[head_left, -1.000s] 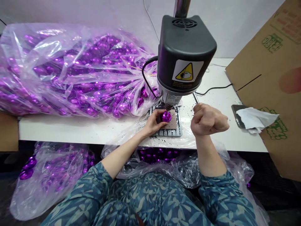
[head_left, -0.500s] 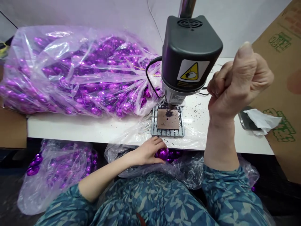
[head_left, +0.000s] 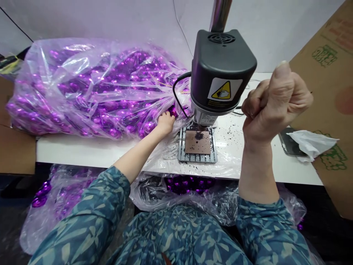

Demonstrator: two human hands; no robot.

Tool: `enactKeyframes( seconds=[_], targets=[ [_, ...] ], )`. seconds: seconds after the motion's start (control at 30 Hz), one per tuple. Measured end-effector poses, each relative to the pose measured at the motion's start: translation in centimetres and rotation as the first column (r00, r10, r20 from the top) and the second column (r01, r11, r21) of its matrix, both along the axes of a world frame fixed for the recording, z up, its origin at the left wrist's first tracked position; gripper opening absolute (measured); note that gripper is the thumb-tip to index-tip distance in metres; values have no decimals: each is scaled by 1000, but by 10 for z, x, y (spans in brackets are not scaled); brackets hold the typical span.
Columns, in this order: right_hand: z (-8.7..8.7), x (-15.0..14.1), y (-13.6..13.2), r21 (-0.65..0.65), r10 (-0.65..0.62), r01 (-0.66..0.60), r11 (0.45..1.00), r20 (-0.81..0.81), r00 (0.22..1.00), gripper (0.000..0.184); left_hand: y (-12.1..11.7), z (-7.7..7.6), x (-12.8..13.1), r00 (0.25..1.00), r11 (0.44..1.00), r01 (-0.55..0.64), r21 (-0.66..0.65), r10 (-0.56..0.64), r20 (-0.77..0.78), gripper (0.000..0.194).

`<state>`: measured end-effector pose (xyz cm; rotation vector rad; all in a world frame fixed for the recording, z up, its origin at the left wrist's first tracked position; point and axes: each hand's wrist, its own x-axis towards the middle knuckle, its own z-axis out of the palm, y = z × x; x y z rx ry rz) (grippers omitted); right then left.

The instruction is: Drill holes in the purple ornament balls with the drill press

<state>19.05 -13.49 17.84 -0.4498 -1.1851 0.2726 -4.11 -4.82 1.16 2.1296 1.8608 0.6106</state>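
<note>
At the mouth of a clear plastic bag [head_left: 91, 88] full of shiny purple faceted balls, my left hand [head_left: 166, 123] curls its fingers onto a purple ball [head_left: 172, 110]; its fingertips are partly hidden. My right hand [head_left: 277, 99] is raised in a fist beside the dark grey drill press [head_left: 223, 60]. The lever it grips is hidden inside the fist; an earlier frame shows the metal rod running into it. Under the drill head, a brown board [head_left: 198, 145] with a small dark hole lies on the slotted metal base [head_left: 198, 159]. No ball sits on the board.
Dark shavings are scattered over the white table [head_left: 82, 151]. More purple balls [head_left: 190, 184] lie in an open plastic bag below the table edge. At right are a phone [head_left: 291, 143], a crumpled white tissue [head_left: 313, 143] and a cardboard box [head_left: 328, 110].
My left hand took a purple ball off the board down to the bag below the edge, left it there, then moved up to the bag on the table. My right fist rose.
</note>
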Motion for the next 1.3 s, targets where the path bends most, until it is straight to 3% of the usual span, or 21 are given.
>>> enactKeyframes(
  seconds=[0.1,0.2,0.23,0.3,0.4,0.5,0.57,0.67,0.9,1.07,1.3],
  targets=[
    [0,0,-2,-7,16,-16,1000,-5,1000,54,-6,6,-2,999,1000,-24,-14,25,32,18],
    [1,0,-4,-19,12,-12,1000,10,1000,54,-26,19,-7,938,997,27,68,-49,344,34],
    [1,0,-4,-17,8,-7,1000,14,1000,55,-34,23,-9,865,996,51,73,-80,495,36],
    [1,0,-3,-5,-2,2,1000,23,1000,56,-49,29,-9,641,992,130,8,-90,762,38],
    [0,0,-1,7,-13,12,1000,23,1000,56,-67,28,-4,335,948,288,-135,32,942,40],
    [-1,0,-1,7,-14,14,1000,10,1000,56,-78,18,4,169,913,353,-203,151,974,42],
    [-1,0,-1,10,-13,12,1000,9,1000,57,-82,8,9,121,900,370,-231,200,972,47],
    [-2,0,-2,8,-2,2,1000,20,1000,56,-86,-6,18,160,893,382,-237,188,969,57],
    [-2,0,-2,5,-13,13,1000,4,1000,56,-87,-33,37,359,942,332,-42,-86,929,62],
    [-2,-1,-3,14,7,-7,1000,-1,1000,56,-84,-36,45,452,944,329,-3,-155,879,56],
    [-4,-1,-4,15,-9,9,1000,17,1000,56,-90,-32,54,612,940,339,-48,-181,770,62]
  ],
)
